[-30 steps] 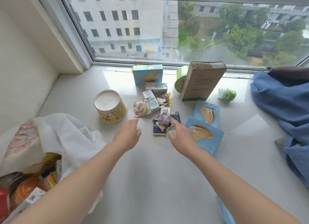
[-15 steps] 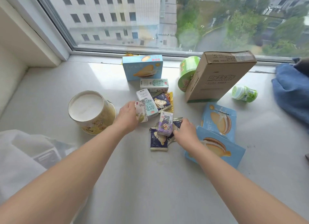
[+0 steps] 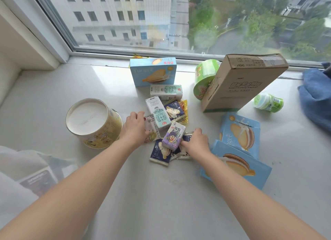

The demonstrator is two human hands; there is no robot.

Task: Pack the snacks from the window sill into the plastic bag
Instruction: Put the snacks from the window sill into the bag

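my left hand (image 3: 134, 128) sits just left of the purple drink carton (image 3: 173, 135), fingers curled round the edge of a white tea packet (image 3: 151, 127) that lies beside the carton. my right hand (image 3: 196, 143) is just right of the purple drink carton, fingers bent down onto the dark blue wrappers (image 3: 161, 153) spread under and in front of it; whether they pinch one or only press on it i cannot tell. behind the carton lies a pale green milk carton (image 3: 157, 112), and further behind that a second milk carton (image 3: 166, 92) on its side and an upright light blue biscuit box (image 3: 153, 72). a navy and yellow wrapper (image 3: 176, 110) lies just behind and to the right of the purple carton. to its left stands a round yellow tub (image 3: 94, 123) with a white lid. to its right lie two flat blue biscuit boxes (image 3: 240, 150); behind them a brown cardboard box (image 3: 245, 84) leans, with a green cup (image 3: 204, 78) at its left and a small green bottle (image 3: 268, 102) at its right. the white plastic bag (image 3: 19, 173) lies far left of the carton, at the sill's near edge.
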